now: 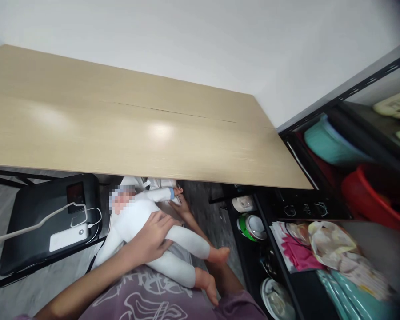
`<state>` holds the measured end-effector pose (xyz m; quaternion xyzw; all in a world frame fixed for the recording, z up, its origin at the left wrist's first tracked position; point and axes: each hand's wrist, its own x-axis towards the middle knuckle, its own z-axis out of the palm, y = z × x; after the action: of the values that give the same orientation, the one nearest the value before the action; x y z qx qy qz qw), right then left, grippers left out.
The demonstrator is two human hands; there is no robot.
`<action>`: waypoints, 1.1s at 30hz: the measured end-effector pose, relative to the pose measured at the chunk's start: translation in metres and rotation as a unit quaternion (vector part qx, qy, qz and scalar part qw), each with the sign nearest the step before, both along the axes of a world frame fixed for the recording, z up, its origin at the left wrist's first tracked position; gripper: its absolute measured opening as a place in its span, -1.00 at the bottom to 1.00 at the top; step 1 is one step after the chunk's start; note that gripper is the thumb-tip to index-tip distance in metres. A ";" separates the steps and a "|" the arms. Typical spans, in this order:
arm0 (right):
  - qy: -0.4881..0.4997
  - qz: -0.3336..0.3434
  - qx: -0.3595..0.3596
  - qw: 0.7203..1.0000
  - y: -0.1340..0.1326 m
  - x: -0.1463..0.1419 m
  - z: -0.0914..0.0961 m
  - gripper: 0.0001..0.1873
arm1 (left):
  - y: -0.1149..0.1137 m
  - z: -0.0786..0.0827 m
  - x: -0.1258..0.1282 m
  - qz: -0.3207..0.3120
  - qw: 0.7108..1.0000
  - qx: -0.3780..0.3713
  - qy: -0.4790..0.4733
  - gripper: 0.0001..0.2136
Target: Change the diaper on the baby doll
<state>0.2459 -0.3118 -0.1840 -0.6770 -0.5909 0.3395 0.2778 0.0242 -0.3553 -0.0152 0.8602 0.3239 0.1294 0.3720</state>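
Observation:
A baby doll (136, 218) in a white suit lies across my lap, below the front edge of the wooden table (126, 129). My left hand (153, 238) lies over the doll's hip and upper leg, fingers curved on the white cloth. My right hand (182, 204) reaches behind the doll and grips its arm near the blue cuff; my forearm passes under the doll's legs. The doll's bare feet (216, 271) point to the right.
A black chair (30, 222) at the left carries a white power bank (68, 238) with white cables. At the right stands a dark metal shelf (286, 209) with pots, a red tub (370, 195), teal containers and plastic bags.

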 end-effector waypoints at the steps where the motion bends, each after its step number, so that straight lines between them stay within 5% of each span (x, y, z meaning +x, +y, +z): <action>1: -0.008 -0.021 0.000 1.000 0.000 0.001 -0.006 -0.50 | -0.002 -0.003 0.001 -0.011 1.000 0.003 0.010 -0.68; 6: -0.044 -0.083 0.025 0.995 -0.004 0.002 -0.020 -0.22 | -0.001 -0.007 0.004 -0.024 0.999 0.007 0.026 -0.67; 15: -0.090 0.034 0.046 0.994 0.038 -0.027 -0.024 -0.48 | 0.003 -0.010 0.007 -0.040 0.998 0.017 0.050 -0.65; 21: -0.101 0.036 0.025 0.994 0.019 -0.006 -0.024 -0.31 | 0.001 -0.015 0.004 -0.030 0.998 0.029 0.039 -0.63; 27: -0.105 -0.055 0.117 0.986 -0.030 0.024 0.015 -0.03 | 0.000 -0.016 0.004 -0.044 0.998 0.043 0.031 -0.61; 33: -0.088 0.171 0.136 0.972 0.013 -0.001 0.061 -0.12 | 0.003 -0.011 0.002 -0.070 0.996 0.053 0.015 -0.56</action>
<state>0.2452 -0.2985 -0.1234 -0.5493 -0.7603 0.2380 0.2523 0.0261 -0.3524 -0.0261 0.9010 0.2613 0.1068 0.3294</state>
